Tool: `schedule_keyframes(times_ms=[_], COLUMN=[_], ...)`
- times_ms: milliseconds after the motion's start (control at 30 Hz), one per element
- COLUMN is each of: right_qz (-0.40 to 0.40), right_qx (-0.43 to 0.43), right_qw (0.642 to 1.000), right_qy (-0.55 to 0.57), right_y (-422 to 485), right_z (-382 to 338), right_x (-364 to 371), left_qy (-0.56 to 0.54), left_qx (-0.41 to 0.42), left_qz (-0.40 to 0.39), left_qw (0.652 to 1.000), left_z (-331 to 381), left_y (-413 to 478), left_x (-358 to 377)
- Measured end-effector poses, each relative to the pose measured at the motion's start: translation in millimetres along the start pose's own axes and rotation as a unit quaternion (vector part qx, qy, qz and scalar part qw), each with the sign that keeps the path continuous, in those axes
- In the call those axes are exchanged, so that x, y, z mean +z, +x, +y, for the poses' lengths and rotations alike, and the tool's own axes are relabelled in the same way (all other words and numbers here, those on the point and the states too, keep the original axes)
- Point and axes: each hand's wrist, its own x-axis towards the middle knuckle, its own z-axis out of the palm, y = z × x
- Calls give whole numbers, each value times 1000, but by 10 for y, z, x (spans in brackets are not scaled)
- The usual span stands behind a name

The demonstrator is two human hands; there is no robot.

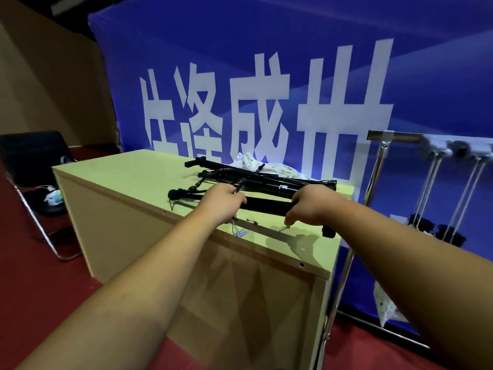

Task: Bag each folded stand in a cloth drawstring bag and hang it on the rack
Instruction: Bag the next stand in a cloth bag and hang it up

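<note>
Gripping the nearest folded stand (266, 205) on the cabinet (120, 180), I curl left hand (221, 202) and right hand (312, 206) round its ends, likely for balance; cloth bag (253, 162) at twelve o'clock; rack (384, 145) at three.

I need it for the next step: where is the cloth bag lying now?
In the head view, the cloth bag lies near the middle, at the far edge of the table, just behind the black stands.

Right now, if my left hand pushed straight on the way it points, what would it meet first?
Probably the other black folded stands lying just behind the stand your left hand grips; the patterned cloth bag lies beyond them. Depth is hard to judge.
</note>
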Motion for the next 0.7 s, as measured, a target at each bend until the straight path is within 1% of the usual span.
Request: schedule_keyframes(times_ms=[133, 300, 433, 500, 567, 700], right_qz=[-1, -5, -2, -5, -13, -27], right_qx=[9, 12, -6, -14, -20, -49], right_qw=[1000, 1000, 1000, 999, 997, 979], right_qy=[-5, -8, 4, 28, 68, 196], right_y=[-3, 14, 25, 21, -14, -120], right_z=[-49, -59, -31, -10, -10, -60], right_x=[66, 111, 138, 140, 137, 140], left_qy=[6, 59, 79, 82, 88, 62], left_qx=[-29, -20, -30, -36, -25, 13], left_qz=[-16, -18, -10, 9, 25, 67], left_qw=[999, 998, 996, 996, 995, 996], left_z=[-43, -153, -226, -264, -286, -277], left_y=[-4, -3, 29, 47, 43, 12], left_x=[20, 68, 56, 36, 26, 59])
